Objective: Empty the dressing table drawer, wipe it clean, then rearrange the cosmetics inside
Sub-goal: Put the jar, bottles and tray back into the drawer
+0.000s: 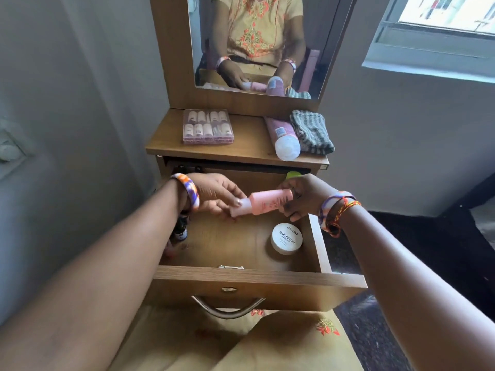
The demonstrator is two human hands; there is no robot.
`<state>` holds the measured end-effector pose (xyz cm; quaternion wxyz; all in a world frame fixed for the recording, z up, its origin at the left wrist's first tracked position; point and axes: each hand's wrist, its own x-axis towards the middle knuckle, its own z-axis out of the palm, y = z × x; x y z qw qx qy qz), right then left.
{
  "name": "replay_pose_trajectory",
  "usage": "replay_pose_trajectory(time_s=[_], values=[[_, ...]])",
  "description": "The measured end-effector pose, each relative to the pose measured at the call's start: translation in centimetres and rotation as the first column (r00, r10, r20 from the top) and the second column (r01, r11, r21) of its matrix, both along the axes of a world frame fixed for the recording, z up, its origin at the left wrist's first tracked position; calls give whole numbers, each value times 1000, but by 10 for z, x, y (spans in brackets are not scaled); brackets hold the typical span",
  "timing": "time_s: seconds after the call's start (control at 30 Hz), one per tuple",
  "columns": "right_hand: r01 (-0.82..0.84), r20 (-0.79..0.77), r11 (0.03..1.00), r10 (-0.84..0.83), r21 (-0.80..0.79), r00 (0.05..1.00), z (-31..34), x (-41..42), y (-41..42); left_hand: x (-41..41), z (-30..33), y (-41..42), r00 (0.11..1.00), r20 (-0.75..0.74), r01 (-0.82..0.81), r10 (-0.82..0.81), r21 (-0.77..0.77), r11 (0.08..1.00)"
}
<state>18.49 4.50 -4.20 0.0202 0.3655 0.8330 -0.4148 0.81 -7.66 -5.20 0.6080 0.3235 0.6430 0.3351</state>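
The wooden drawer [241, 273] stands pulled out below the dressing table top. A pink bottle [263, 205] lies sideways above the drawer's middle. My right hand [305, 195] grips its base end, and the fingers of my left hand [217, 195] close on its pale cap end. On the drawer floor at the right sits a white round jar [286, 238] labelled nail polish. Small dark bottles [181, 231] stand along the left wall, partly hidden by my left arm. A green object [293, 174] peeks out behind my right hand.
On the table top [246, 145] lie a clear pink case of small bottles [207, 126], a large pink bottle on its side [284, 139] and a folded striped grey cloth [312, 131]. A mirror [257, 41] rises behind. A window [439, 30] is at upper right.
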Motion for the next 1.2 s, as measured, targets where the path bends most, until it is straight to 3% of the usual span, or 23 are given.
replay_pose_trajectory(time_s=[0.13, 0.27, 0.43, 0.63, 0.83, 0.9, 1.07, 1.2], values=[[-159, 160, 962, 126, 220, 979, -4, 3, -2, 15, -15, 11, 946, -185, 236, -266, -169, 957], [-360, 332, 864, 245, 352, 911, 1, 2, -9, 42, -26, 20, 851, -319, 354, -417, -237, 905], [-545, 565, 813, 357, 204, 744, 3, 6, -10, 61, -36, 25, 734, -427, 439, -527, -294, 849], [-614, 700, 785, 393, 82, 596, -7, 6, -13, 71, -36, 26, 620, -458, 515, -637, -375, 771], [-700, 835, 708, 325, 96, 444, -27, -7, -24, 76, -38, 25, 494, -495, 590, -715, -413, 694], [-739, 845, 666, 334, 102, 418, -22, -6, -36, 77, -40, 24, 493, -536, 590, -685, -373, 717], [-805, 878, 577, 305, 138, 369, -15, -2, -48, 72, -47, 21, 593, -521, 547, -614, -299, 782], [-808, 877, 546, 253, 221, 410, -15, 4, -54, 68, -51, 20, 601, -532, 536, -596, -286, 795]])
